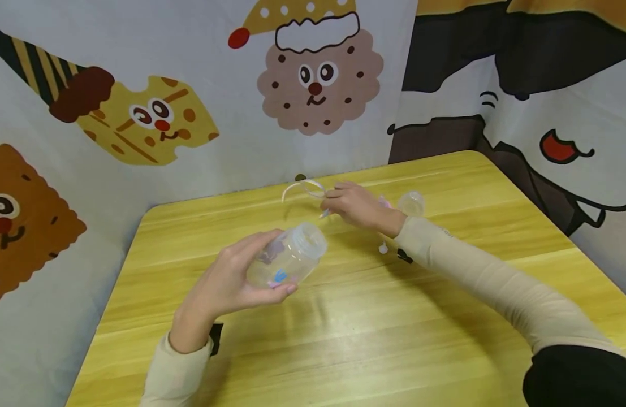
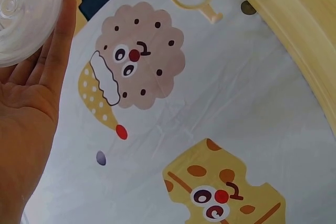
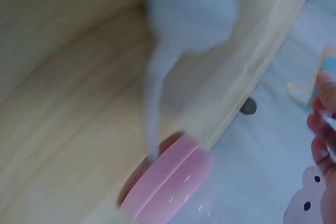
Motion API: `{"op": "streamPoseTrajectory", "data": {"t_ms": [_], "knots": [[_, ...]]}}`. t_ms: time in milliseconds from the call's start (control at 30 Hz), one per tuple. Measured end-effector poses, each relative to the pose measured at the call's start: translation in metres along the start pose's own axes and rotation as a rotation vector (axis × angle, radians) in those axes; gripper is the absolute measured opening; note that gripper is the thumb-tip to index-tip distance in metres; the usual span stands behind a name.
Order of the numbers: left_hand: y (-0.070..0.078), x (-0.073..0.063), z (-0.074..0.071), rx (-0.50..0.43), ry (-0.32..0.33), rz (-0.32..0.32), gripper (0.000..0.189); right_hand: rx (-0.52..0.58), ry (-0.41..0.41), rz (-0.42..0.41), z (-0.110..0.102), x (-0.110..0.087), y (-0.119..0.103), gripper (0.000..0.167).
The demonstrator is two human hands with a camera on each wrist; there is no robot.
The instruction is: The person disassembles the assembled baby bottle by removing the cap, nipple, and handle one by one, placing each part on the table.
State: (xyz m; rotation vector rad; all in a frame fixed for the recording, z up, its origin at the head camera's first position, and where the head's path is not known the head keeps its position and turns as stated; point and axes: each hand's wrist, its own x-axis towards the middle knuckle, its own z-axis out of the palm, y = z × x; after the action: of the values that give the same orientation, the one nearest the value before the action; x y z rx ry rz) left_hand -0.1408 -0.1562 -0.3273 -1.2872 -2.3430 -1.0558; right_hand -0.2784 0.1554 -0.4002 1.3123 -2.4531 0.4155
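Observation:
My left hand (image 1: 226, 280) grips a clear plastic baby bottle (image 1: 299, 263), tilted, its open neck pointing up and to the right. Blue and purple prints show on its wall. In the left wrist view the bottle's round base (image 2: 31, 22) rests against the palm and fingers. My right hand (image 1: 355, 204) pinches a pale looped bottle handle (image 1: 315, 189) over the far part of the table; a bluish end pokes out below the fingers. Near the right forearm lies a pink bottle lid (image 3: 170, 179) with a clear dome. A white straw with a rounded weight (image 3: 191, 11) extends from it.
The yellow wood-grain table (image 1: 343, 333) has its far edge against a cartoon-printed cloth (image 1: 231, 152). The lid's clear dome (image 1: 411, 203) stands just beyond the right wrist. Black straps hang at both wrists.

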Motion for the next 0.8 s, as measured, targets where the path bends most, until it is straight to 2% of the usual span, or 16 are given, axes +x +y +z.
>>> {"op": "streamPoseTrajectory", "data": {"t_ms": [133, 267, 433, 800], "knots": [[-0.002, -0.002, 0.0, 0.004, 0.001, -0.013, 0.072, -0.031, -0.023, -0.097, -0.004, -0.006, 0.004, 0.022], [-0.003, -0.003, 0.0, 0.004, -0.003, -0.016, 0.072, -0.079, -0.069, -0.144, -0.005, -0.013, 0.006, 0.037], [-0.005, -0.003, 0.001, 0.002, -0.007, -0.012, 0.072, -0.084, -0.111, -0.134, 0.003, -0.018, 0.01, 0.042], [-0.004, -0.001, 0.002, 0.004, -0.01, -0.021, 0.074, -0.059, -0.117, -0.12, 0.013, -0.024, 0.018, 0.047]]}}
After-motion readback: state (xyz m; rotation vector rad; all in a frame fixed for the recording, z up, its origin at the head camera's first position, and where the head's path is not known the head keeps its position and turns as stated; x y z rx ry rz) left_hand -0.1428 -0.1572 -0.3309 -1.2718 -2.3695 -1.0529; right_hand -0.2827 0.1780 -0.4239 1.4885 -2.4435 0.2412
